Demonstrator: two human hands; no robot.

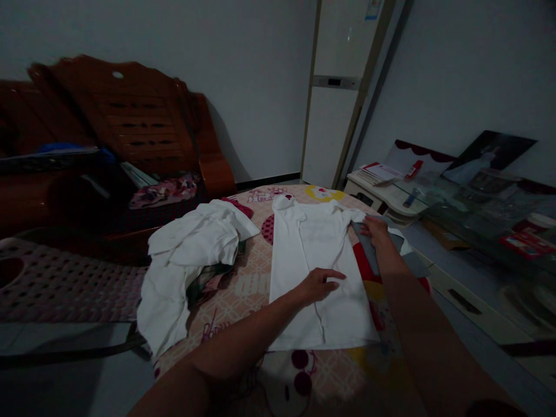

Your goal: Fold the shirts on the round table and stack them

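A white shirt (334, 301) lies spread out on the cloth-covered round table (247, 298), its collar end away from me and its hem towards me. A crease runs down its middle. My left hand (321, 285) is over the lower half of the shirt, thumb and index finger apart, with nothing in it. At the far right, my right hand (374, 228) has its fingers closed on the end of the shirt's sleeve. Under and beside my right forearm lies grey folded cloth (369, 252), partly hidden by the arm.
A heap of white clothes (195, 243) lies at the table's left, with darker cloth beneath. Beyond stand a wooden sofa (143, 116) and a tall air conditioner (332, 127). A glass-topped cabinet (460, 231) with several items is on the right; a woven chair (73, 284) is on the left.
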